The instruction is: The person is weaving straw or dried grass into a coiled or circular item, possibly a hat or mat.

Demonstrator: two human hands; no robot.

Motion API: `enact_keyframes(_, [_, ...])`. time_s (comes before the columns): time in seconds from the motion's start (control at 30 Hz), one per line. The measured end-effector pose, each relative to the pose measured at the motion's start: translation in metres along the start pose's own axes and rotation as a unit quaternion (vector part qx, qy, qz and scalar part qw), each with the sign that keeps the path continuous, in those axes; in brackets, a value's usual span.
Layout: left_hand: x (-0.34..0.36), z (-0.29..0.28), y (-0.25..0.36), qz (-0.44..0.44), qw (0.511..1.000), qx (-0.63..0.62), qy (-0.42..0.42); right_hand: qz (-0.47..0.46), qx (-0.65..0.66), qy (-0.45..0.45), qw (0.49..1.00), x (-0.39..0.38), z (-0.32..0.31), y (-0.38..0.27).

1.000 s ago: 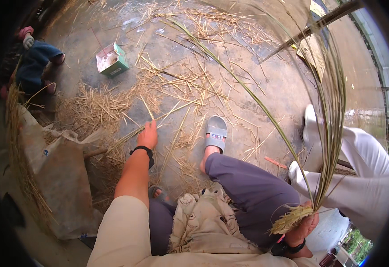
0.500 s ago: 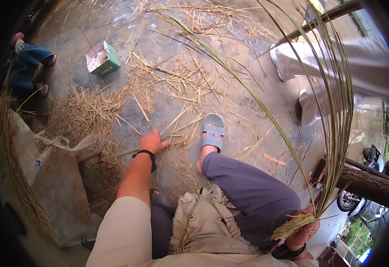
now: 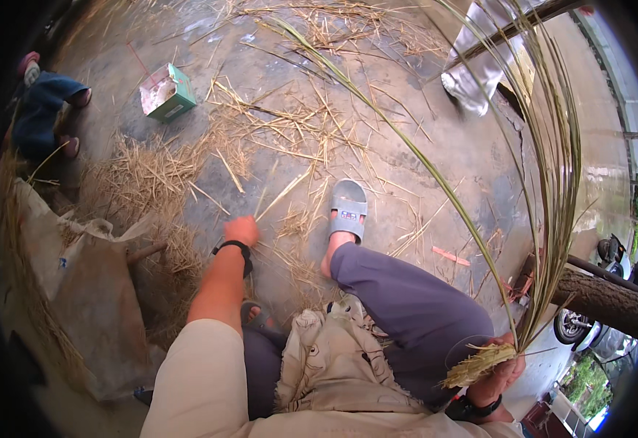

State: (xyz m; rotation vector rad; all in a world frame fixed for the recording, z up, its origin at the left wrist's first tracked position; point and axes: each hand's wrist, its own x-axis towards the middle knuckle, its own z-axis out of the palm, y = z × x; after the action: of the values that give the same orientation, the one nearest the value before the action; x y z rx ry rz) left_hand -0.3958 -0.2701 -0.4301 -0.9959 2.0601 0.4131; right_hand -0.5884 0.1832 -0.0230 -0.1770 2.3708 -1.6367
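My right hand [image 3: 500,369] is closed around the lower end of a bundle of long green-yellow stalks [image 3: 545,241], just above a plaited straw piece [image 3: 478,363] at its base; one long stalk arches across the view. My left hand [image 3: 241,232] reaches down among loose straw [image 3: 151,175] on the floor, left of my sandalled foot [image 3: 346,212]. Its fingers look curled, and whatever may be inside them is hidden.
A green carton [image 3: 173,108] sits at upper left. A person in jeans [image 3: 41,117] is at far left, behind a worn sack [image 3: 92,306]. White-trousered legs [image 3: 472,66] stand at upper right beside a long pole [image 3: 505,36]. A log [image 3: 600,296] and two-wheeler [image 3: 571,328] are at right.
My left hand has moved downward, nearer my body, with a slight shift sideways. The white-trousered person has stepped from the right toward the back, uncovering the log and two-wheeler.
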Motion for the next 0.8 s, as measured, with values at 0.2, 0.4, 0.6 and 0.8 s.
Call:
enact_keyframes(0.2, [-0.035,-0.047,-0.079,-0.013,0.995,-0.078,-0.061,-0.014,0.034,-0.028,0.999,0.002,0.003,-0.001])
enact_keyframes(0.4, [-0.133,-0.056,-0.176,-0.069,0.972,-0.212,0.071,-0.076,0.067,-0.065,0.993,0.009,0.02,0.006])
enact_keyframes(0.6, [-0.312,-0.036,-0.206,-0.104,0.875,-0.323,0.344,-0.139,-0.009,-0.097,0.985,0.018,0.021,0.003])
enact_keyframes(0.8, [-0.519,0.006,-0.221,-0.1,0.731,-0.451,0.503,-0.132,0.026,-0.12,0.984,0.025,0.02,-0.005])
